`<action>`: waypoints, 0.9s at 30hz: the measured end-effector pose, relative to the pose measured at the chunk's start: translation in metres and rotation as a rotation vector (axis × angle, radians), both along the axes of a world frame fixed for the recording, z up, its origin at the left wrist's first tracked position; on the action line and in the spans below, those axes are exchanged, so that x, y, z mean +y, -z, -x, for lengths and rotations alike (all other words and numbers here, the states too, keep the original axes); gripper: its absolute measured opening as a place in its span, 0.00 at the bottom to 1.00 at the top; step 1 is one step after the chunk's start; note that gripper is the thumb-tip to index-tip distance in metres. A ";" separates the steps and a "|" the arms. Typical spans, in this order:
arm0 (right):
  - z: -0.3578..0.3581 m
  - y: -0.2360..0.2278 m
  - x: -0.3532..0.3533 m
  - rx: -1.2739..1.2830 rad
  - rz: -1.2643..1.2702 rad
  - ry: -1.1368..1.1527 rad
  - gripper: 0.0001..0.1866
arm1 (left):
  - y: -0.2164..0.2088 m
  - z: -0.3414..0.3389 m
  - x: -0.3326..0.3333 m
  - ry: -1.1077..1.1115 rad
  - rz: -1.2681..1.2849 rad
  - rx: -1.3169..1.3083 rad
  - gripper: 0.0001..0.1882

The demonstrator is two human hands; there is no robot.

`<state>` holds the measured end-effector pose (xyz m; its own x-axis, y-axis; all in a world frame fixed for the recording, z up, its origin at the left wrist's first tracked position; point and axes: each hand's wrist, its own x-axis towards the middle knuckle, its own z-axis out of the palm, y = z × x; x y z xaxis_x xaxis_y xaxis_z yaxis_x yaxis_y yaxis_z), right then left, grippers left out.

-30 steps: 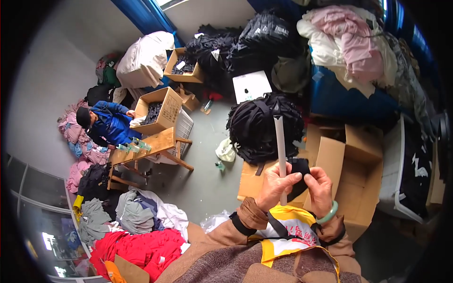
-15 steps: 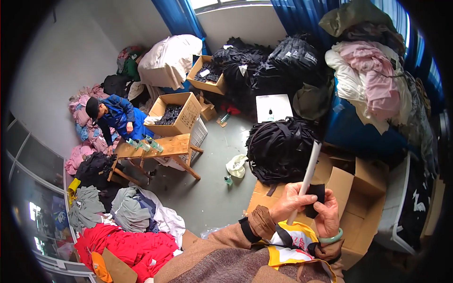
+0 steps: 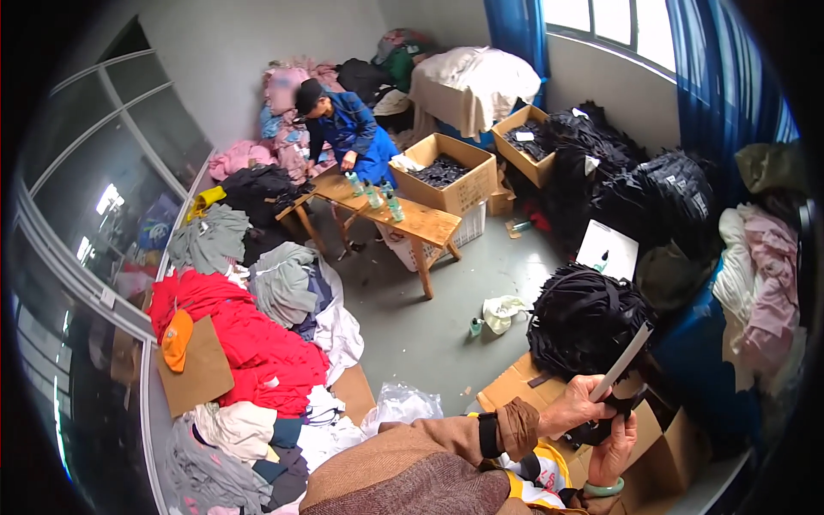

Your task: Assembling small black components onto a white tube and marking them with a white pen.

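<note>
A long, slim white stick (image 3: pixel 623 361) slants up out of my left hand (image 3: pixel 570 407), whose fingers are closed round its lower part. Between both hands is a small piece of black cloth (image 3: pixel 626 402), pinched at its edge by my right hand (image 3: pixel 613 450). A pale green bangle circles my right wrist. Just beyond the stick lies a big round bundle of black strips (image 3: pixel 585 319). Under my hands, an open cardboard box (image 3: pixel 665 463) shows in part. A white and yellow cloth or bag (image 3: pixel 549 468) rests against my front, partly covered by my arm.
A co-worker (image 3: pixel 352 129) in blue bends over a wooden bench (image 3: pixel 421 221) with several small bottles on it. Red garments (image 3: pixel 257 343) and grey ones are heaped at left, beside a glass partition (image 3: pixel 112 206). Cartons (image 3: pixel 459 176) and black piles (image 3: pixel 657 193) stand toward the window.
My view has swung left, so the room and my hands sit farther right and my hands lower in the picture. Both hands keep hold of the black cloth, the left also the stick.
</note>
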<state>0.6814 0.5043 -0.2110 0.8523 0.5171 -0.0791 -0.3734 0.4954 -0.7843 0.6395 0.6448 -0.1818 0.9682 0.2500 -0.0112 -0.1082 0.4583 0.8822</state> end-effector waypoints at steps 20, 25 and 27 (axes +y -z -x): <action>-0.019 -0.023 0.053 -0.044 0.243 0.026 0.09 | -0.007 0.049 0.086 -0.073 -0.689 0.149 0.13; -0.013 -0.029 0.028 -0.012 0.135 0.063 0.09 | -0.011 0.019 0.065 0.224 -0.917 0.086 0.13; -0.006 -0.026 0.020 -0.061 0.212 0.146 0.10 | -0.011 0.015 0.060 0.308 -0.921 0.118 0.14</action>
